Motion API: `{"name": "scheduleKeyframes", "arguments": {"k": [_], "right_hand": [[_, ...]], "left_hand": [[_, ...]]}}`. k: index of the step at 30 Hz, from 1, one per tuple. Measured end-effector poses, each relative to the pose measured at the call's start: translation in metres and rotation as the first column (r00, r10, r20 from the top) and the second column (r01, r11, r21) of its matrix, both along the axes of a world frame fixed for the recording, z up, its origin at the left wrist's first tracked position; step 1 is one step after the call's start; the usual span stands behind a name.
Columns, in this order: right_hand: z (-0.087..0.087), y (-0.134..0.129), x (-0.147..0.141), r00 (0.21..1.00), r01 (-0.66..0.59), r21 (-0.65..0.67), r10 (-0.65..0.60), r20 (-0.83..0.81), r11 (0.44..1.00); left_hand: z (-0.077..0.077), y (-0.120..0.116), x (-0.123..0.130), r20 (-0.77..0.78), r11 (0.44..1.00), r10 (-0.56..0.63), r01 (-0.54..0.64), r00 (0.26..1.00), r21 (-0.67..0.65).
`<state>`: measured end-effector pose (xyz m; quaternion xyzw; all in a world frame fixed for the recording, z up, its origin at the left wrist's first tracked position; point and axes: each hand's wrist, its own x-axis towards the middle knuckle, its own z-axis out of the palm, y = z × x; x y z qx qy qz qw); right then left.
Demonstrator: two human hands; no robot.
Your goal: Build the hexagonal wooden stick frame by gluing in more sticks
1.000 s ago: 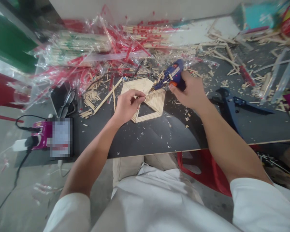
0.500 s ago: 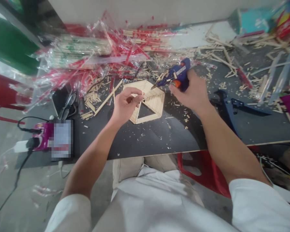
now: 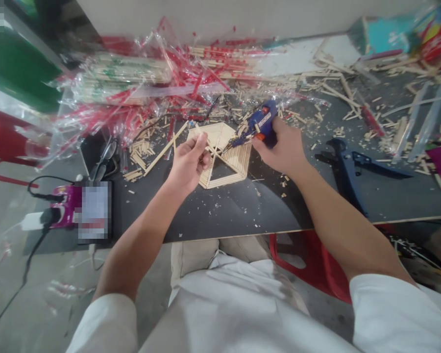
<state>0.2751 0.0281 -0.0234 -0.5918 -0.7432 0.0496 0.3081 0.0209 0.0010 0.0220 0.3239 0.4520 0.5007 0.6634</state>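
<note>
A hexagon built of thin wooden sticks (image 3: pixel 238 158) lies flat on the dark table (image 3: pixel 242 206). My right hand (image 3: pixel 281 149) grips a blue hot glue gun (image 3: pixel 257 123), its nozzle pointing left and down toward the hexagon's middle. My left hand (image 3: pixel 189 162) hovers over the hexagon's left part and pinches a short wooden stick (image 3: pixel 212 147) between thumb and fingers, close to the nozzle tip.
Clear and red plastic wrappers with stick bundles (image 3: pixel 132 78) pile at the back left. Loose stick offcuts (image 3: pixel 338 78) litter the back right. Blue cutters (image 3: pixel 349 162) lie right of my hand. A purple device (image 3: pixel 64 206) with cables sits at the left edge, with glasses (image 3: pixel 103 157) behind it.
The glue gun rose and drew back from the hexagon, then came down again toward its middle. My left hand lifted slightly, turning the pinched stick up toward the nozzle.
</note>
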Motion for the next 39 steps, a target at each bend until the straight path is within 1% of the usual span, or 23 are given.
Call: {"name": "scheduleKeyframes", "arguments": {"k": [2, 4, 9, 15, 20, 25, 29, 33, 39], "right_hand": [[0.0004, -0.0011, -0.0009, 1.000, -0.003, 0.008, 0.003, -0.003, 1.000], [0.0012, -0.0016, -0.0010, 1.000, -0.003, 0.005, 0.003, -0.001, 1.000], [0.0019, -0.0018, -0.0008, 1.000, -0.014, -0.030, 0.015, 0.012, 0.999], [0.0004, -0.0012, 0.0007, 1.000, -0.001, -0.029, 0.002, 0.031, 1.000], [0.0003, -0.0010, 0.0012, 1.000, -0.013, -0.001, 0.013, 0.027, 1.000], [0.0008, -0.0013, 0.0022, 0.999, -0.001, 0.019, 0.000, 0.040, 1.000], [0.0005, -0.0014, 0.0035, 0.999, -0.001, 0.030, 0.000, 0.038, 1.000], [0.0027, -0.0024, 0.0038, 1.000, -0.001, 0.018, 0.001, 0.030, 1.000], [0.0070, -0.0039, 0.0028, 1.000, 0.009, -0.059, -0.008, 0.018, 0.998]], "left_hand": [[0.0035, -0.0008, 0.0015, -0.032, 0.999, 0.006, -0.007, 0.999, -0.046], [0.0053, -0.0011, 0.0032, -0.056, 0.998, 0.000, -0.004, 0.998, -0.064], [0.0071, -0.0030, 0.0073, -0.059, 0.993, 0.009, -0.016, 0.998, -0.114], [0.0054, -0.0030, 0.0059, -0.059, 0.997, -0.034, 0.030, 0.998, -0.068], [0.0038, -0.0021, 0.0052, -0.043, 0.995, -0.017, 0.013, 0.999, -0.095], [0.0021, -0.0019, 0.0049, -0.024, 0.997, -0.026, 0.024, 0.999, -0.070], [0.0011, -0.0019, 0.0049, -0.053, 0.998, -0.039, 0.036, 0.998, -0.050], [0.0003, -0.0017, 0.0045, -0.041, 0.997, -0.024, 0.021, 0.999, -0.070], [0.0001, -0.0016, 0.0028, -0.021, 0.997, -0.040, 0.038, 0.999, -0.070]]}}
